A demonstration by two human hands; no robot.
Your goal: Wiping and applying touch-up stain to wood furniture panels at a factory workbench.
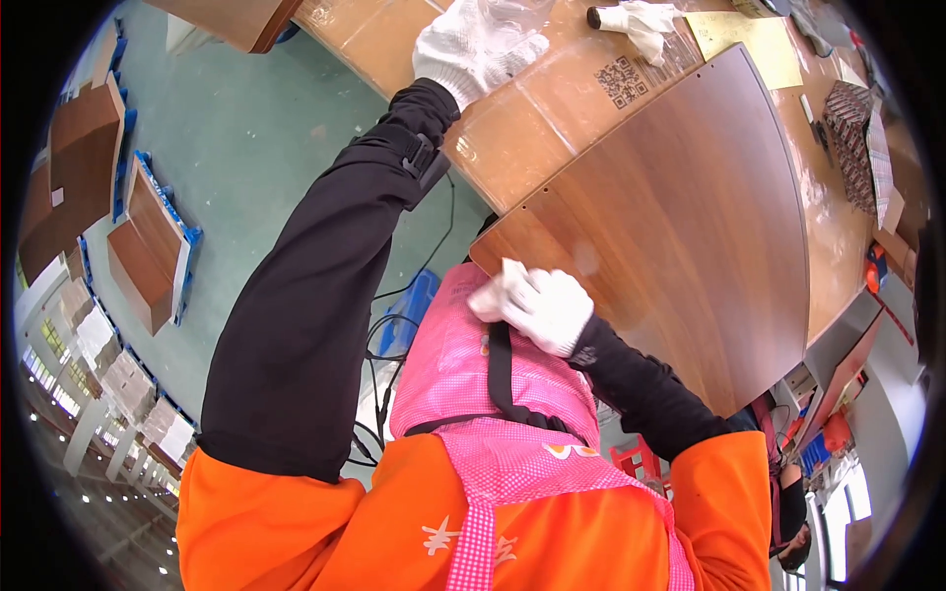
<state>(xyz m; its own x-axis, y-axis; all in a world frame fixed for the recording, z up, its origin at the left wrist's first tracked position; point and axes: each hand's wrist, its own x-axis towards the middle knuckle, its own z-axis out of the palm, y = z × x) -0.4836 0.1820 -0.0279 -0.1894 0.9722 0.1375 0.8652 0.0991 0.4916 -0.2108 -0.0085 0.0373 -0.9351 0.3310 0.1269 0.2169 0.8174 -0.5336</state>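
Now right hand (537, 305) on wood panel (680, 227) corner — slanting up-right.

Panel (680, 217), centre-right of frame: wood-grain veneer, smooth, semi-gloss w/ faint sheen. Table (522, 128) at top: brown cardboard under clear glossy plastic film. Both gloves, left hand (476, 44) & right hand (537, 303): white knit cotton, matt. Sleeves (315, 295): black stretch cloth. Apron (473, 355), lower centre: pink checked fabric, matt. Floor (246, 128), upper left: green, smooth, dull.
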